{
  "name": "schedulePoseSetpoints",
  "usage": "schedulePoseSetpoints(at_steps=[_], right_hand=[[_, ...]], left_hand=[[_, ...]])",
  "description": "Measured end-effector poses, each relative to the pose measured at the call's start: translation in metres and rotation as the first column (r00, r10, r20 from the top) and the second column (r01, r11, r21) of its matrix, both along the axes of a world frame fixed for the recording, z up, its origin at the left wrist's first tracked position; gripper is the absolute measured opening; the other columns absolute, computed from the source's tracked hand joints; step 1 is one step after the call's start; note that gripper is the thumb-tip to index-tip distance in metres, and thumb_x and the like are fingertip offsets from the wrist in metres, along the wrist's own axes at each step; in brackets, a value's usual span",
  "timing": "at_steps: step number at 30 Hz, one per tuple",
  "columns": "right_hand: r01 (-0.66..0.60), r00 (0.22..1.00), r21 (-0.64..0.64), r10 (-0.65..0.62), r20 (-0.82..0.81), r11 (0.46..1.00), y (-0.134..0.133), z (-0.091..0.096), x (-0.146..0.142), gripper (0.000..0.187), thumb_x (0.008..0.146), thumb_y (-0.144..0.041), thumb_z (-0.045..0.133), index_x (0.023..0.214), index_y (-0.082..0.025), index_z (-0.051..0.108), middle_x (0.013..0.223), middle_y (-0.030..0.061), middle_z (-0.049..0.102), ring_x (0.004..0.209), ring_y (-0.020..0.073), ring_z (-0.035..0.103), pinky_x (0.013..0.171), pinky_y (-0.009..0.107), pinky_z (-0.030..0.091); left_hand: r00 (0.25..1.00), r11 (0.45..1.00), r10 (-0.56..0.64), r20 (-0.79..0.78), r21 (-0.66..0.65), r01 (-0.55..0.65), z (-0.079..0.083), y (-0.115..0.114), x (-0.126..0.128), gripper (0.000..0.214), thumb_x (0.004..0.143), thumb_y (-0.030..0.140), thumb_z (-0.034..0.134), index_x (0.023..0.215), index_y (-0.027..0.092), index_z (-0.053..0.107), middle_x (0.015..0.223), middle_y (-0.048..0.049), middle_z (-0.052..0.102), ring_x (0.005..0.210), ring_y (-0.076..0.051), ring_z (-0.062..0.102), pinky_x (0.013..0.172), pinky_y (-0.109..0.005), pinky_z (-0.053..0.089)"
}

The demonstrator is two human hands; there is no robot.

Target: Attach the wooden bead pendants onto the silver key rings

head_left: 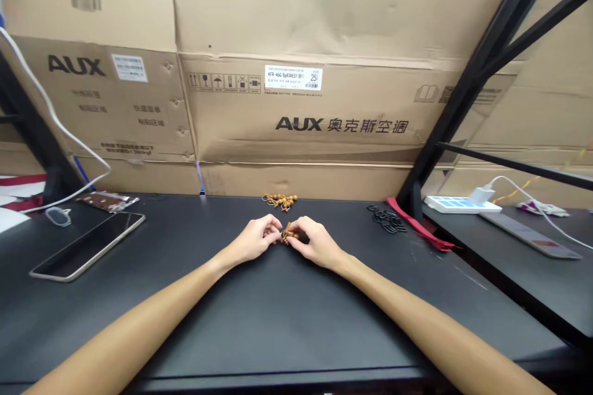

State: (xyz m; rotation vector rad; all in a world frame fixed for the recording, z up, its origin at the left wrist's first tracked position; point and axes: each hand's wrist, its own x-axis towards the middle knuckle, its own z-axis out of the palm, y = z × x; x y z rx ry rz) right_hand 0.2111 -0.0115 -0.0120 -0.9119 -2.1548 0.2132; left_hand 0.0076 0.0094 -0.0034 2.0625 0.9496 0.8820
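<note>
Over the middle of the dark table, my right hand [317, 243] pinches a small brown wooden-bead keychain [288, 237] between thumb and fingertips. From the other side, my left hand [254, 239] is closed with its fingertips at the keychain's left end; a small ring may lie there, too small to make out clearly. Just beyond both hands rests a little pile of similar wooden-bead keychains [283, 200] with metal rings. Several black oval clips or rings [388, 220] lie in a loose heap to the right.
A phone [88, 247] and a brown packet [109, 200] lie at left, near a white cable [50, 105]. Red ribbon [419, 228] runs by the black rack post [456, 105]. On the right table are a power strip [456, 204] and another phone [528, 234]. Cardboard boxes [296, 24] stand behind.
</note>
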Motion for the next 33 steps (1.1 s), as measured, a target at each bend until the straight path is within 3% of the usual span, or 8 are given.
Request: schedulePoseSetpoints(at_steps=[16, 26, 33], right_hand=[[0.018, 0.999, 0.019, -0.018, 0.029, 1.0, 0.0001, -0.0004, -0.0012, 0.006, 0.083, -0.023, 0.06, 0.085, -0.02, 0.055, 0.08, 0.0022, 0.059, 0.075, 0.0156, 0.055, 0.069, 0.028, 0.047], [-0.009, 0.995, 0.129, -0.004, 0.096, 0.992, -0.0001, -0.0015, -0.002, 0.012, 0.088, -0.023, 0.055, 0.097, -0.022, 0.062, 0.088, 0.0047, 0.059, 0.082, 0.0176, 0.053, 0.076, 0.031, 0.047], [0.01, 0.992, 0.16, -0.03, 0.126, 0.987, -0.001, -0.0009, -0.0034, 0.012, 0.086, -0.021, 0.055, 0.095, -0.022, 0.063, 0.085, 0.0051, 0.058, 0.081, 0.0184, 0.052, 0.075, 0.032, 0.047]], left_hand=[[1.0, 0.997, -0.027, 0.01, -0.071, 0.028, 0.0025, 0.0, -0.0002, 0.016, 0.079, 0.025, 0.054, 0.092, 0.016, 0.054, 0.075, -0.0021, 0.065, 0.069, -0.014, 0.061, 0.068, -0.027, 0.048], [0.999, 0.998, -0.041, 0.0, -0.052, 0.041, 0.002, 0.0001, -0.0019, 0.014, 0.079, 0.021, 0.052, 0.092, 0.015, 0.056, 0.074, -0.0013, 0.064, 0.067, -0.013, 0.059, 0.066, -0.025, 0.046], [0.998, 0.997, -0.059, 0.0, -0.057, 0.058, 0.0035, -0.0003, -0.002, 0.015, 0.078, 0.018, 0.051, 0.091, 0.015, 0.057, 0.074, -0.0019, 0.064, 0.069, -0.014, 0.06, 0.067, -0.025, 0.047]])
